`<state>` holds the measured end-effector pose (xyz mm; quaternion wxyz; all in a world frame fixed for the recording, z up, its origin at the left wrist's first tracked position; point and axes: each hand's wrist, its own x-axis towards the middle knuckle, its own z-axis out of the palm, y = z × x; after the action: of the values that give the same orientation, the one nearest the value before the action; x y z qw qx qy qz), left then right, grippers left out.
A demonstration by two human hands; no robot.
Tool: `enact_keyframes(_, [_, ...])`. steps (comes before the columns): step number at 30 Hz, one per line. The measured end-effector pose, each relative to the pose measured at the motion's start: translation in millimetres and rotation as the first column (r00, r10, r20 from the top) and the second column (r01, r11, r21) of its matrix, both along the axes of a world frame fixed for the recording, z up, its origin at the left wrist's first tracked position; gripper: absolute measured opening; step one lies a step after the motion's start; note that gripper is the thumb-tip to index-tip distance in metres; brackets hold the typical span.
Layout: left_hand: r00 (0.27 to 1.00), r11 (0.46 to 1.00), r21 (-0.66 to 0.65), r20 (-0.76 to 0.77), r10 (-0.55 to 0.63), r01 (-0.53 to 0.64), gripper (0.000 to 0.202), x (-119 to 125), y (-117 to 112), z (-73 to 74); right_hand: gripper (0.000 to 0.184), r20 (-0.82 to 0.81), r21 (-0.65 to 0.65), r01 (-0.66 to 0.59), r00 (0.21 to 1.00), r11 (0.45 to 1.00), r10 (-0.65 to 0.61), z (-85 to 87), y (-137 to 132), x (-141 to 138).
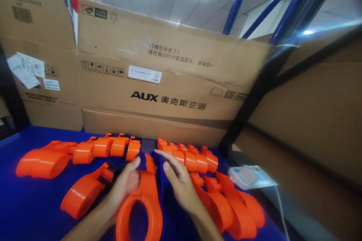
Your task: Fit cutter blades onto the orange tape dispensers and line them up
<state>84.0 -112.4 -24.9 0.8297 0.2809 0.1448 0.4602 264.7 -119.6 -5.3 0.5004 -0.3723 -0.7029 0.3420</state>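
Observation:
An orange plastic piece (149,188) with a large round ring and a narrow head stands out at the bottom middle. My left hand (128,179) grips it near the head, thumb on top. A dark blue strip (160,173) runs along the head's right side. My right hand (178,177) holds this strip between thumb and fingers; the exact grip is partly hidden. A similar orange piece (85,194) with a dark end lies left of my left hand. More orange pieces (229,207) lie right of my right hand.
Orange pieces (103,147) line the back of the blue table surface (17,199). A small dark rectangular device (148,145) is among them. A cardboard wall (181,94) rises behind. Right are a clear-wrapped packet (251,177), a white cable (279,203) and a dark shelf post (246,105).

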Motion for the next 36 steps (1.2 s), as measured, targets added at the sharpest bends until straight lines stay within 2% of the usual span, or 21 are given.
enact_keyframes(3, [0.999, 1.000, 0.018, 0.029, -0.024, 0.023, 0.059, 2.1, -2.5, -1.0, 0.040, -0.005, 0.025, -0.038, 0.999, 0.999, 0.038, -0.6, -3.5, -3.6])
enact_keyframes(8, [0.999, 0.999, 0.014, 0.016, -0.032, 0.031, 0.053, 1.0, -16.7, 6.4, 0.040, 0.098, 0.103, 0.037, 0.994, 0.994, -0.047, -0.3, -6.0, -5.7])
enact_keyframes(13, [0.994, 0.995, 0.061, -0.075, 0.083, -0.078, 0.043, -0.7, -19.7, 8.8, 0.041, 0.124, 0.132, 0.024, 0.992, 0.991, -0.040, 3.7, -8.5, -4.8])
enact_keyframes(17, [0.981, 0.976, 0.137, -0.080, 0.179, -0.167, 0.036, -1.4, -16.0, 3.5, 0.039, 0.056, 0.113, 0.048, 0.997, 0.992, -0.055, 4.8, -10.5, 0.9])
enact_keyframes(23, [0.887, 0.875, 0.320, -0.167, 0.430, -0.364, 0.044, -1.7, -13.5, 1.9, 0.039, 0.001, 0.123, 0.048, 0.999, 0.991, -0.049, 5.3, -9.9, 7.5])
enact_keyframes(28, [0.839, 0.846, 0.317, -0.208, 0.502, -0.428, 0.046, -2.0, -13.8, 7.7, 0.039, 0.023, 0.109, 0.044, 0.999, 0.993, -0.046, 5.0, -7.1, 7.6])
enact_keyframes(32, [0.833, 0.835, 0.356, -0.212, 0.510, -0.421, 0.043, -2.5, -13.5, 11.3, 0.040, 0.030, 0.096, 0.039, 0.999, 0.995, -0.042, 4.4, -5.2, 7.7])
enact_keyframes(36, [0.828, 0.820, 0.399, -0.212, 0.519, -0.411, 0.045, -1.9, -11.9, 9.1, 0.041, 0.043, 0.133, 0.049, 0.998, 0.990, -0.055, 3.9, -4.1, 9.8])
